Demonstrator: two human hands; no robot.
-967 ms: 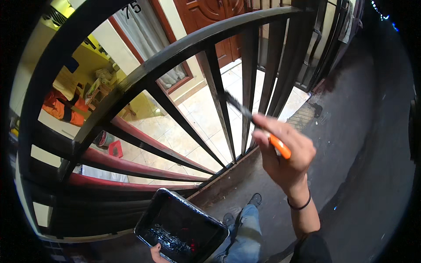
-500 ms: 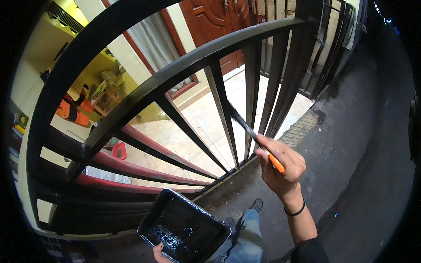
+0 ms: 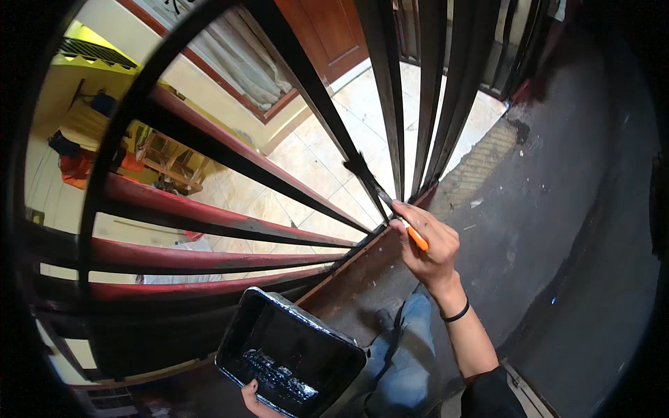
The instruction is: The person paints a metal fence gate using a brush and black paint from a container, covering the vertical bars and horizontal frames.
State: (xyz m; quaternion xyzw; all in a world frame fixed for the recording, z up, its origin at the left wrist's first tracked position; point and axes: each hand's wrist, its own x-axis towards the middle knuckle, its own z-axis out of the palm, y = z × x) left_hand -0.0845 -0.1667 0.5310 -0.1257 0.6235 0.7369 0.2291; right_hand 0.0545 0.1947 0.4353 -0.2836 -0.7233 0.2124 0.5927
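Note:
My right hand (image 3: pixel 430 249) is closed round a paintbrush (image 3: pixel 419 240) with an orange-ended handle. Its dark bristles (image 3: pixel 358 166) lie against a slanting black bar (image 3: pixel 327 115) of a metal railing, low on that bar. At the lower middle, my left hand (image 3: pixel 258 403) grips the near-left rim of a black paint tray (image 3: pixel 279 324). Wet, shiny black paint (image 3: pixel 279 376) shows in the tray. Only the thumb and part of that hand are visible; its other fingers are hidden beneath the tray. Bars on the left, such as this one (image 3: pixel 181 209), show red sides and black edges.
The railing's bottom rail (image 3: pixel 366 240) runs diagonally before me. Beyond it are a tiled floor (image 3: pixel 306 198), a wooden door (image 3: pixel 334 42), a curtained window (image 3: pixel 240 63) and a wooden rack (image 3: pixel 167 160). Dark pavement (image 3: pixel 550 230) stretches right. My jeans-clad legs (image 3: pixel 404 362) are below.
My view has shifted closer to the railing and lower. The brush has gone down to a lower part of the bar, with my right hand still round it. The tray stays in my left hand.

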